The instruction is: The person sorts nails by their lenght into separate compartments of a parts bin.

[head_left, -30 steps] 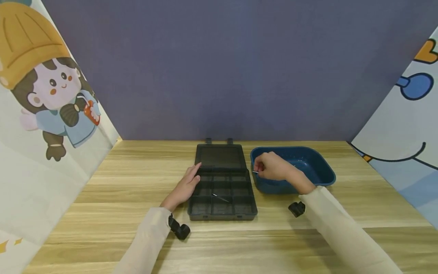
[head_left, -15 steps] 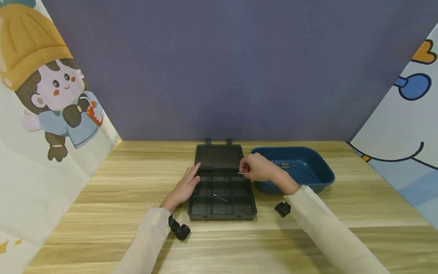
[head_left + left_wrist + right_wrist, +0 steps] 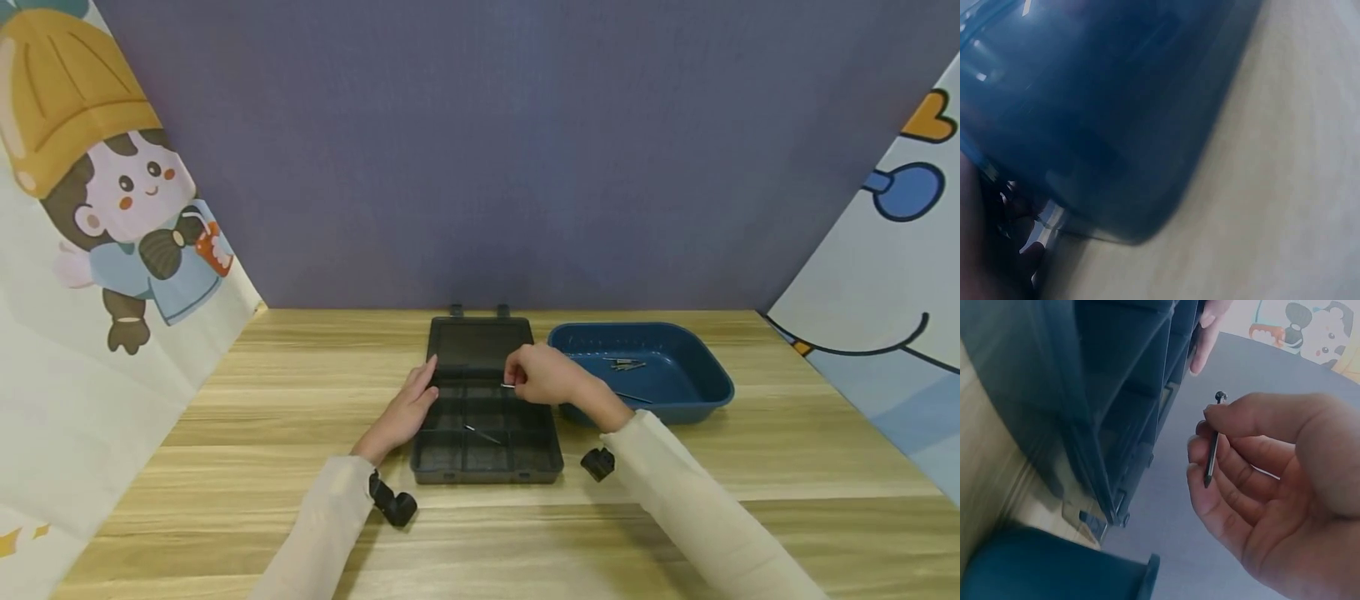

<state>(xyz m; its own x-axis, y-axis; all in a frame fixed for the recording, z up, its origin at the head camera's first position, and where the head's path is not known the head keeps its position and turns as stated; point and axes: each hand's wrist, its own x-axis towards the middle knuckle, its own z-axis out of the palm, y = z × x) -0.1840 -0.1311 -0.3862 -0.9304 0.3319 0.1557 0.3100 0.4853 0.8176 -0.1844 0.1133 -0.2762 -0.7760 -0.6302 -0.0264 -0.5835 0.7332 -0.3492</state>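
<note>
My right hand [image 3: 551,375] pinches a metal nail [image 3: 1212,453] between thumb and fingertips, over the right back compartment of a dark translucent compartment box [image 3: 487,477]. In the right wrist view the nail's round head points up and its tip down. Flat along the box's left edge rests my left hand [image 3: 408,408], fingers extended. A thin metal piece [image 3: 486,435], like a nail, lies slantwise in the box's front middle compartment. The box's lid [image 3: 480,342] lies folded back. Blur dominates the left wrist view.
A blue plastic bin [image 3: 678,414] stands just right of the box, with several small metal pieces [image 3: 626,365] and a longer thin one [image 3: 633,398] inside. A purple-grey panel [image 3: 510,167] rises behind the wooden table [image 3: 300,358].
My right hand has moved left from the bin's near left rim to above the box, carrying the nail. Pieces in the bin have come into sight. The left hand has stayed put.
</note>
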